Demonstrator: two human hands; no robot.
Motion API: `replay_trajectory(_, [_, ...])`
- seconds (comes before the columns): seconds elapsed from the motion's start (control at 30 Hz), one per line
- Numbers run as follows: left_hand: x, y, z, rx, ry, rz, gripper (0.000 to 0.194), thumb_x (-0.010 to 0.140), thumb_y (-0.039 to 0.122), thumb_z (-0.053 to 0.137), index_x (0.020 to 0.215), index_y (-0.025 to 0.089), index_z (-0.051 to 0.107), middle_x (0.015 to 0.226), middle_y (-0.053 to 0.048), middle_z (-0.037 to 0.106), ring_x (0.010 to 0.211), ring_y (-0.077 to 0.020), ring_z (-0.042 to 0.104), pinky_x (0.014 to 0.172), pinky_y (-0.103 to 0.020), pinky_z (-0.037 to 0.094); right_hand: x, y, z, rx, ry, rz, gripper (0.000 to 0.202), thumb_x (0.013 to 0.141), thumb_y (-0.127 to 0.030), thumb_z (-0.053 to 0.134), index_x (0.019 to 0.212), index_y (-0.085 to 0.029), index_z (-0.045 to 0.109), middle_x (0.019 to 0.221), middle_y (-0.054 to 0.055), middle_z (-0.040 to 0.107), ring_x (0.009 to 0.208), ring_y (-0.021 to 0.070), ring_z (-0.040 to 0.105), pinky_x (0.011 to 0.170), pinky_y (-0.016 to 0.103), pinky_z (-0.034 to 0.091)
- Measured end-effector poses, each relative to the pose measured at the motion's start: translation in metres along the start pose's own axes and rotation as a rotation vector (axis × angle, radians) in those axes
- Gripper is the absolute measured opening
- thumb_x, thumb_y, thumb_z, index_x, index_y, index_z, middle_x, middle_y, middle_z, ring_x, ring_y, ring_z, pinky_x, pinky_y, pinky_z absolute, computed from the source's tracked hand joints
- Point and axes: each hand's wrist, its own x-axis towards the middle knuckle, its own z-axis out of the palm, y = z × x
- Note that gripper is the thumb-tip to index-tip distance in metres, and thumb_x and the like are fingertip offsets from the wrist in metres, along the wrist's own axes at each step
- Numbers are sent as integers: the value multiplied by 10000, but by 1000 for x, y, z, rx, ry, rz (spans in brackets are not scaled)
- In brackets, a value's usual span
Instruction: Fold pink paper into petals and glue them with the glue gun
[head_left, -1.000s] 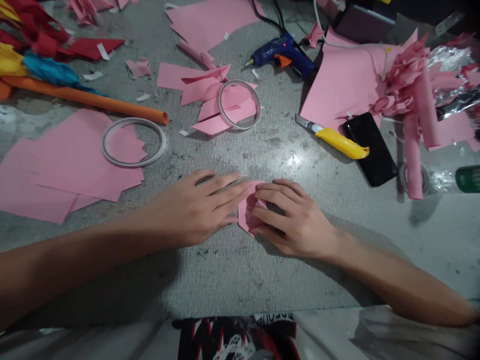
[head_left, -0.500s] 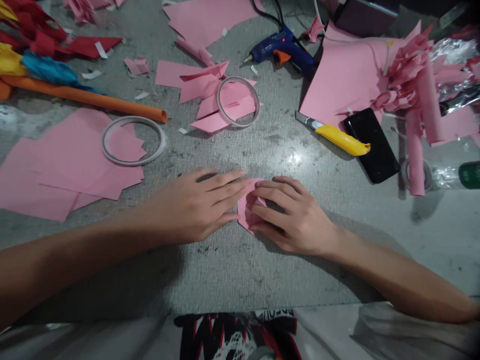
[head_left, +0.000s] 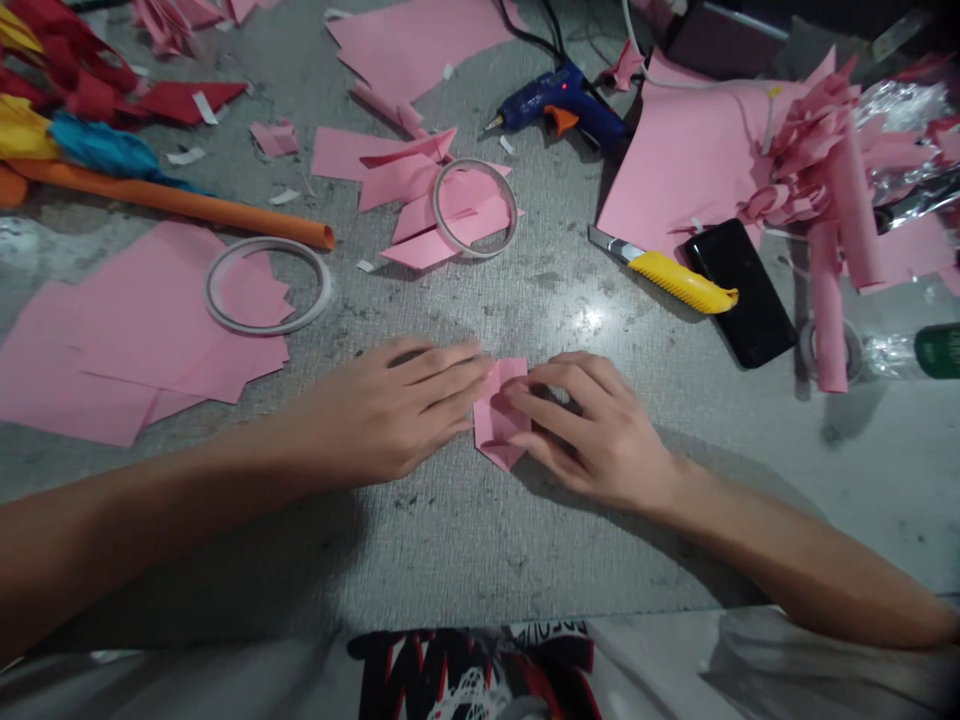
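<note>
Paper (head_left: 493, 415), long axis toward person, pointed end nearest; hands (head_left: 607, 435) loosely spread, touching.

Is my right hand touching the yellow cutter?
Apart. The head view shows bare grey tabletop between the right hand and the yellow cutter, which lies farther from the person.

Top (head_left: 277, 685): pale grey, loosely creased at the right side. Front print (head_left: 382, 665): large black angular shapes edged in red, white web-like scribble (head_left: 472, 690) among them. Small block lettering (head_left: 551, 632) along the print's upper edge; only partly legible. Forearms (head_left: 180, 505) bare. Hands (head_left: 604, 435) bare; nail detail blurred.
</note>
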Motion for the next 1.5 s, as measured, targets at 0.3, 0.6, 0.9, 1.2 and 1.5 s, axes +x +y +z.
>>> replay_trajectory(0.3, [-1, 2, 0, 31, 8, -1, 395, 1121, 248, 571, 1470, 74, 634, 1502, -155, 704, 1386, -315, 676, 1070, -453, 565, -1, 1, -1, -49, -32, 117, 274, 1104, -347, 619, 1283, -177, 739, 1221, 151, 754, 1066, 303, 652, 941, 496, 548])
replay_trajectory(0.6, [-3, 2, 4, 7, -4, -4, 384, 1106, 218, 588, 1471, 117, 653, 1525, -134, 693, 1424, -290, 650, 1115, -428, 550, -1, 2, -1, -8, -15, 104, 276, 1085, -287, 647, 1333, -188, 713, 1350, 160, 737, 1176, 322, 680, 994, 511, 547])
replay_trajectory(0.9, [0, 1, 2, -23, 20, -7, 385, 1116, 239, 580, 1462, 89, 655, 1487, -166, 712, 1384, -310, 679, 1082, -448, 573, 2, 3, -3, 155, 19, 162, 357, 1040, -363, 730, 1383, -266, 710, 1412, 132, 725, 1232, 320, 717, 1011, 523, 542])
replay_trajectory(1.2, [-1, 1, 1, -48, 5, -24, 420, 1114, 237, 581, 1509, 103, 628, 1494, -157, 709, 1377, -310, 683, 1097, -449, 566, 4, 3, -5, 194, 2, 176, 413, 1022, -363, 756, 1405, -222, 694, 1403, 144, 736, 1250, 338, 705, 1023, 533, 519])
replay_trajectory(1.5, [-1, 3, 1, -20, 0, -29, 392, 1123, 243, 573, 1486, 111, 638, 1518, -144, 695, 1405, -296, 660, 1107, -426, 544, 4, 2, -3, 182, -6, 186, 364, 1031, -312, 747, 1389, -253, 706, 1439, 121, 744, 1256, 318, 727, 1059, 538, 517])
